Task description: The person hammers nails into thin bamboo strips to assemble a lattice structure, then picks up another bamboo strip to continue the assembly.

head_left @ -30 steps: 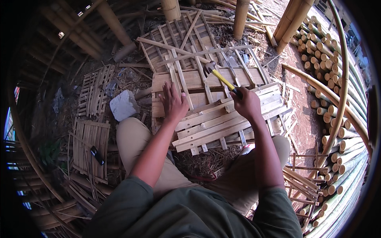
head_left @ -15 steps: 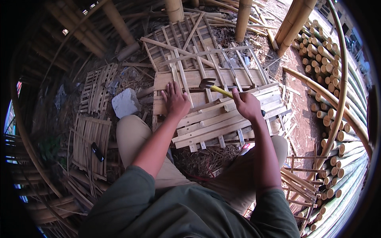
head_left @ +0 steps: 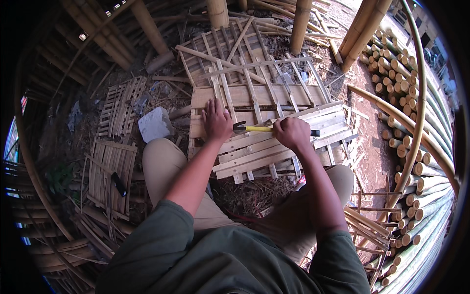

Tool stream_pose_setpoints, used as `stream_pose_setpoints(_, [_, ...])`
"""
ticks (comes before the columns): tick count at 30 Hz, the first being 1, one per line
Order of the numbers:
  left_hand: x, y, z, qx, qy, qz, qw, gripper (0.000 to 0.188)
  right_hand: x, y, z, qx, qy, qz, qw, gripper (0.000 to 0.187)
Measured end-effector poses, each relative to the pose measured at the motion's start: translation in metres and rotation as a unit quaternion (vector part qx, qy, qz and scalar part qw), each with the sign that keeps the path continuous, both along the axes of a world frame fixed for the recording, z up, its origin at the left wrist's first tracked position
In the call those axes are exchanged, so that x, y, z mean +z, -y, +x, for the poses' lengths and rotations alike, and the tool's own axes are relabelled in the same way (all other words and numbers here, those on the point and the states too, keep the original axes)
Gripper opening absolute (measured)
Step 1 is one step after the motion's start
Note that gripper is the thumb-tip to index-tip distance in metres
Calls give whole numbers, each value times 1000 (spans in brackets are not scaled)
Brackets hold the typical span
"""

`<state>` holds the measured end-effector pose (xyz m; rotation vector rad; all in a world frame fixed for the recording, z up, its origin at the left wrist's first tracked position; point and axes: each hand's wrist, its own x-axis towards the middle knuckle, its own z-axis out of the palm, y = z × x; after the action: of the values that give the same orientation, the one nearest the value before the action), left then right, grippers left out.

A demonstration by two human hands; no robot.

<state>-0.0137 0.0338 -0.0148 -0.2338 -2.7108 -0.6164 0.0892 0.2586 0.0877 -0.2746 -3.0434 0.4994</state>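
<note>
My right hand point(head_left: 292, 132) is wrapped round the yellow handle of a claw hammer point(head_left: 259, 129). The handle lies nearly level, its dark head low over the slats just right of my left hand point(head_left: 217, 121). That left hand rests on a wide wooden board point(head_left: 200, 100), fingers stretched forward and thumb apart; whether a nail sits beside it I cannot make out. Beneath both hands is a slatted wooden panel point(head_left: 274, 142), pale strips crossed over others. Further off, a larger slatted panel point(head_left: 230, 44) has loose strips lying across it.
A pale stone block point(head_left: 155, 126) lies by my left knee. Smaller slatted panels point(head_left: 111, 171) are at the left, one with a black phone point(head_left: 118, 184) on it. Bamboo posts point(head_left: 299, 27) stand ahead. Stacked bamboo poles point(head_left: 416, 196) fill the right side.
My right hand has brought the hammer down and slightly left, and the hammer head now sits lower, close to my left hand. My left hand stays in about the same place.
</note>
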Motion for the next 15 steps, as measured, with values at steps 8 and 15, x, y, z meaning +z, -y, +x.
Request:
stream_pose_setpoints(8, [-5, 5, -1, -7, -2, 19, 1000, 53, 11, 2, -5, 24, -24, -2, 999, 46])
stream_pose_setpoints(15, [-13, 7, -10, 3, -28, 59, 998, 47, 16, 6, -3, 28, -49, 76, 996, 46])
